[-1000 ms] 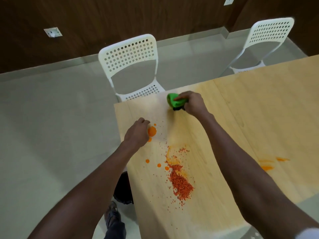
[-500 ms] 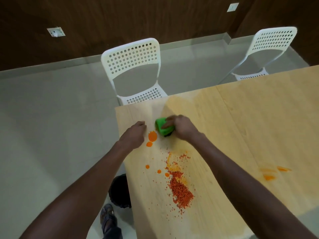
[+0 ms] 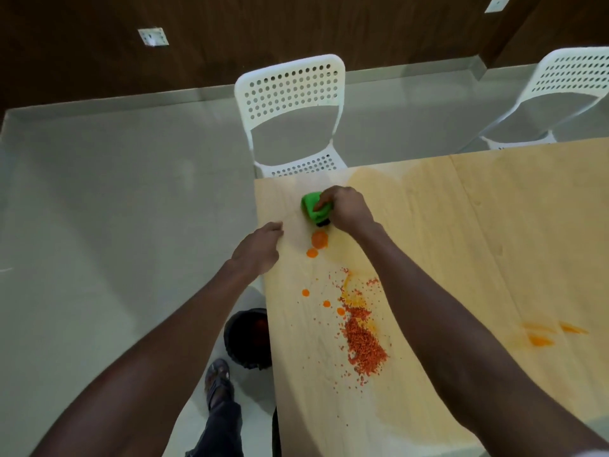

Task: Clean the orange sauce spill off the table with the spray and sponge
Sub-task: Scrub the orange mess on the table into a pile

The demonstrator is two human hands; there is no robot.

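Head view showed our right hand [image 3: 346,209] gripping the green sponge [image 3: 314,207] just beyond the orange sauce [image 3: 319,239]; our left hand [image 3: 258,250], loosely curled, held nothing at the table [image 3: 461,225] edge.

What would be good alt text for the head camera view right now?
The right hand grips a green sponge on a light wooden table, just beyond orange sauce drops. The left hand rests at the table's edge. Orange crumbs lie nearer; a white chair stands beyond.

Green sponge [image 3: 314,207] in right hand [image 3: 346,207] now back beside orange blob [image 3: 319,239].
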